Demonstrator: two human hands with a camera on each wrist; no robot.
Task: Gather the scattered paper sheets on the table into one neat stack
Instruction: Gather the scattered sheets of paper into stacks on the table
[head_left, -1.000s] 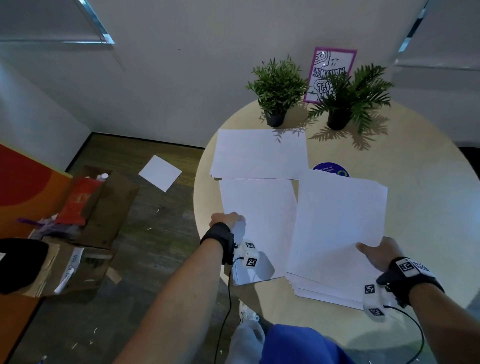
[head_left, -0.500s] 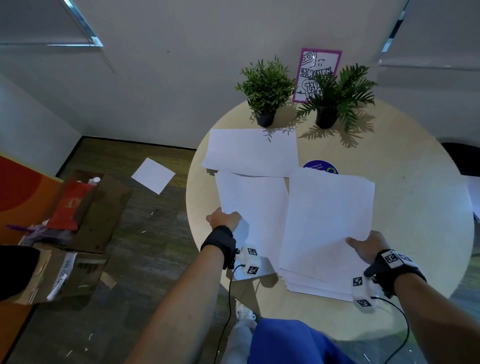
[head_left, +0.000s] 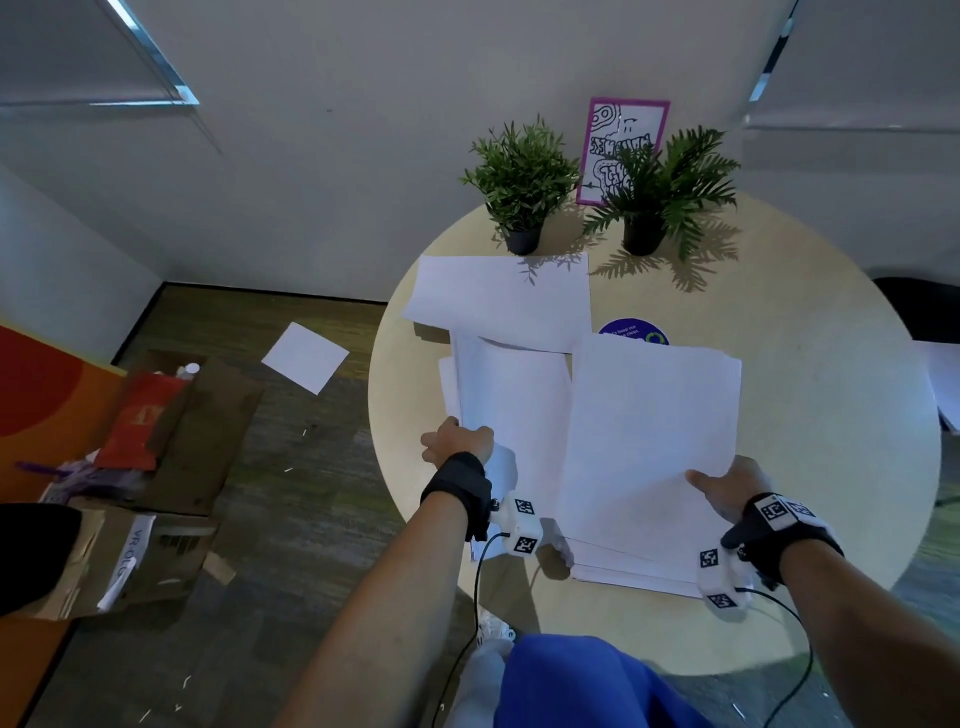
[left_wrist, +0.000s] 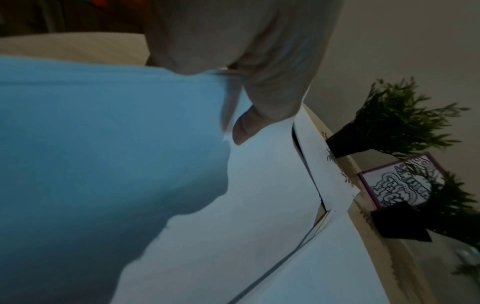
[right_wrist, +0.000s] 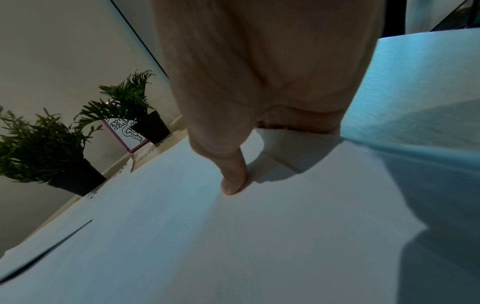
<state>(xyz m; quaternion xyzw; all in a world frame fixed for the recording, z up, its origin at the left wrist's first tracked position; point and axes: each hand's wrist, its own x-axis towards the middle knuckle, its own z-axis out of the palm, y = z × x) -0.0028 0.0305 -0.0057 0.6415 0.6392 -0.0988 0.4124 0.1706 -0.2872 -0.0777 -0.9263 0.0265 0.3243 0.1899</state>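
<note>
White paper covers most of the near half of the round table (head_left: 810, 364), and the gathering looks partly done. Some sheets are collected, others still lie apart.

The right hand (head_left: 727, 493) grips the near right corner of the main stack (head_left: 649, 441): its thumb lies on top, as the right wrist view shows, and its fingers go under the sheets. The far end of the top sheets seems raised, while more sheets fan out beneath near the table's near edge.

The left hand (head_left: 457, 441) pinches the near left corner of a second pile (head_left: 514, 400), which lies just beside the main stack on its left, close to the table's left edge. Its lower sheets stick out a little to the left, and the near end curls up under the wrist.

A third sheet (head_left: 504, 296) lies crosswise toward the far edge, just before two potted plants (head_left: 522, 176). Its near edge overlaps the far end of the second pile.

The step in hand, as I judge it, is merging the left pile with the main stack. The next move calls for drawing the left pile rightward over or under the stack without dragging the far sheet askew. After that comes fetching that far sheet and squaring all the edges. Loose lower sheets could slip out toward the table's near edge.

One more sheet (head_left: 305, 356) lies on the floor, well apart from the table.
</note>
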